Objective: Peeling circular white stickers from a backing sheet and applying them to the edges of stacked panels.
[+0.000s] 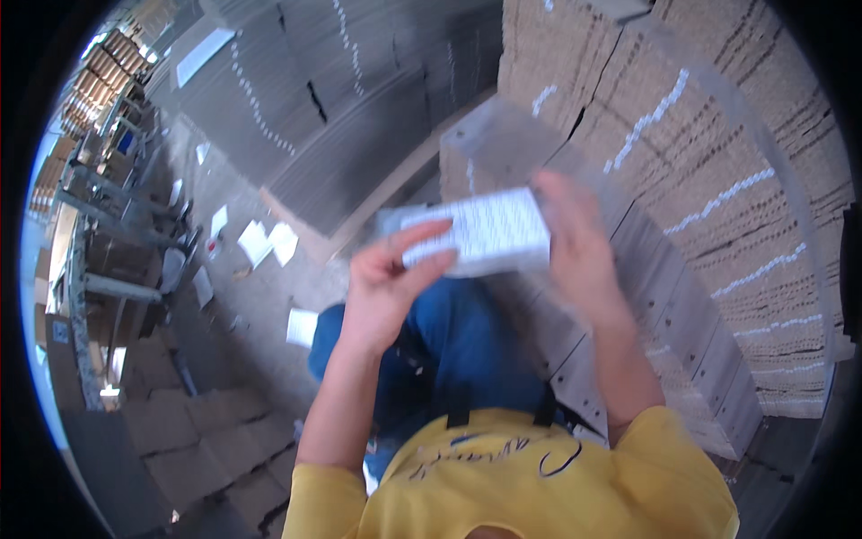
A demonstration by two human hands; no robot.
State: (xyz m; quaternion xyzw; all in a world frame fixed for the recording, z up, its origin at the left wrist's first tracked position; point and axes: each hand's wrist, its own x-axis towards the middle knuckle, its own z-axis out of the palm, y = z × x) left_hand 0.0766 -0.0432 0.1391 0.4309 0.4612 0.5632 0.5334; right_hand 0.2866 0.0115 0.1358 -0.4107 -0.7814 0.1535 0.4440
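A: Noting the hands first. What am I seeing on the head feed?

B: I am viewing a white pack, rows of small marks running across its upper face. It is hanging in the air above the blue trousers, between the two hands.

A: Left side?

B: The left hand is pinching the pack's left end, thumb and fingers bending onto the upper face, the thumb lying nearer the body.

A: And the right?

B: The right hand is standing at the right end, fingers pointing away from the body. It is blurring on my feed, so I cannot tell whether it is gripping or only touching.

A: Surroundings?

B: A tall tan stack is rising at the right; a grey stack is standing beyond the hands, toward the left. White sheets are lying scattered on the floor, to the left of the trousers. The person is wearing a yellow shirt.
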